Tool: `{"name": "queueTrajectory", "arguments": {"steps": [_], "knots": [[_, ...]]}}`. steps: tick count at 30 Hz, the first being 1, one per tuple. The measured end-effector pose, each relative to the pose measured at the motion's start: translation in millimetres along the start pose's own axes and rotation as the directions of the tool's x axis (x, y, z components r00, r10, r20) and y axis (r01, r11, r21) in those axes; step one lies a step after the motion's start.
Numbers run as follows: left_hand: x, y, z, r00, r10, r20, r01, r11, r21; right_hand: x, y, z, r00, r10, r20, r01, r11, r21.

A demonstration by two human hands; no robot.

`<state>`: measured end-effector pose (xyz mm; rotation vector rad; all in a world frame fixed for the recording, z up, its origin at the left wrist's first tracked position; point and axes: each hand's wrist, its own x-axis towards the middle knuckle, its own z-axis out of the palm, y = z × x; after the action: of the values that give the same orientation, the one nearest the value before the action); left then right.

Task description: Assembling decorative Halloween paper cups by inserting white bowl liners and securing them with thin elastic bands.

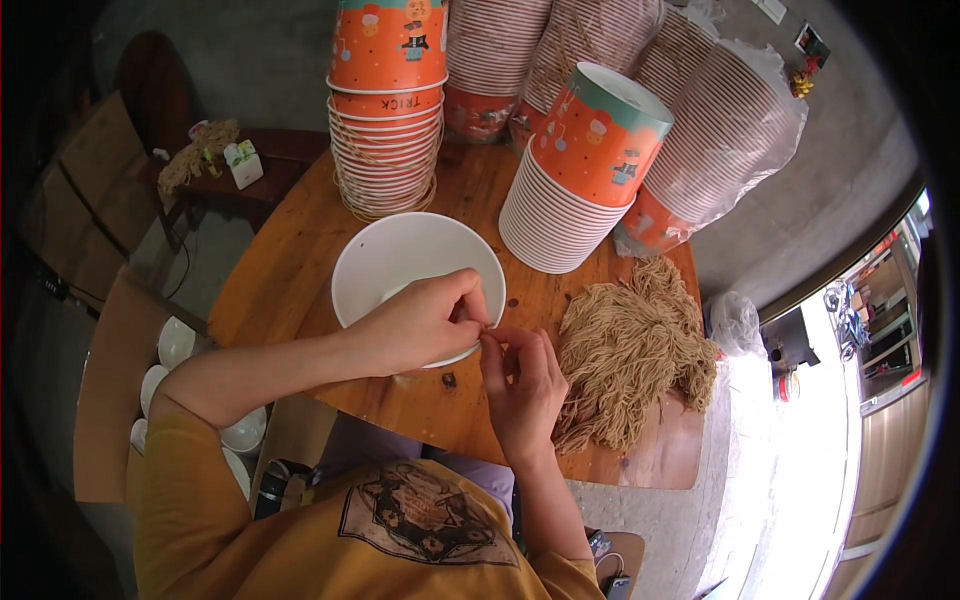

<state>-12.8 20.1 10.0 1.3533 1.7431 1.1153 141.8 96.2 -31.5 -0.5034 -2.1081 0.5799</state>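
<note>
A white paper bucket (375,262) stands with its open mouth up on the wooden table in front of me, a small dark hole near its far left rim. My left hand (435,315) reaches across its mouth, fingers pinched at the near right rim. My right hand (525,385) meets it there from outside, thumb and fingertips closed together. What lies between the fingertips is too small to make out. Beside my right hand is a heap of tan cords (630,350).
Upside-down stacks of orange printed buckets stand behind: one with cord loops (388,150), another without visible cords (560,215). Plastic-wrapped stacks (735,130) line the wall. A cardboard box (110,400) with white bowl-like things is at left, a side bench (290,150) farther back.
</note>
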Motion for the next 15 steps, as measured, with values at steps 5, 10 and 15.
{"name": "queueTrajectory", "arguments": {"steps": [5,10,15], "knots": [[4.5,-3.5,3.3,0.997,0.078,-0.01,-0.078,0.99,-0.119,0.8,1.4,2.1,0.991,0.132,-0.025,-0.129,0.985,0.111],[7.6,0.9,1.2,0.996,0.005,0.086,0.024,0.942,-0.334,-2.6,15.9,6.8,0.935,0.353,0.049,-0.339,0.839,0.426],[10.0,-1.0,1.8,0.994,0.004,0.105,0.037,0.925,-0.378,0.7,10.4,-1.8,0.968,0.249,0.007,-0.244,0.941,0.235]]}}
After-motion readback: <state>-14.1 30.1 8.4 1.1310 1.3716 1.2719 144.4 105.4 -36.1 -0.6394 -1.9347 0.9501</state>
